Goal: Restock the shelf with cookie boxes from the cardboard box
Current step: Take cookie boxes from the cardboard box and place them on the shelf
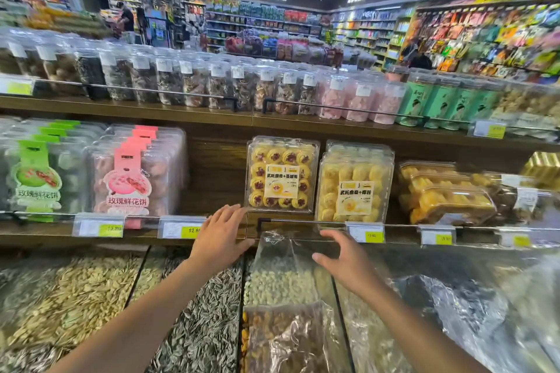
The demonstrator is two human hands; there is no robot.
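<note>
Store bkgd: supermarket aisle, ceiling strip lights, packed shelving far back, all blurred.
Shelf [218, 172]: wooden, mid tier; bare gap is seen left of the cookie boxes. Wire rail [303, 221] is run along the front edge, w/ price tags [366, 233] clipped on.
Jam cookie box [281, 174]: clear plastic, stood upright on shelf behind rail, label faced fwd; yellow cookies w/ red centres are seen inside.
Plain cookie boxes [354, 188]: upright, lined front-to-back, just right of jam cookie box.
L hand [222, 233]: fingers straight, nothing held; fingertips are placed at lower-left corner of jam cookie box, contact can't be told.
R hand [345, 260]: fingers spread & loosely curved, nothing held; positioned below plain cookie boxes, apart from them.
Pink pastry packs [133, 172]: same shelf, left of gap; green packs [36, 175] beside them.
Bins below: sunflower seeds [206, 327] are seen under L forearm; plastic bag [281, 275] of pale nuts lies between the forearms.
</note>
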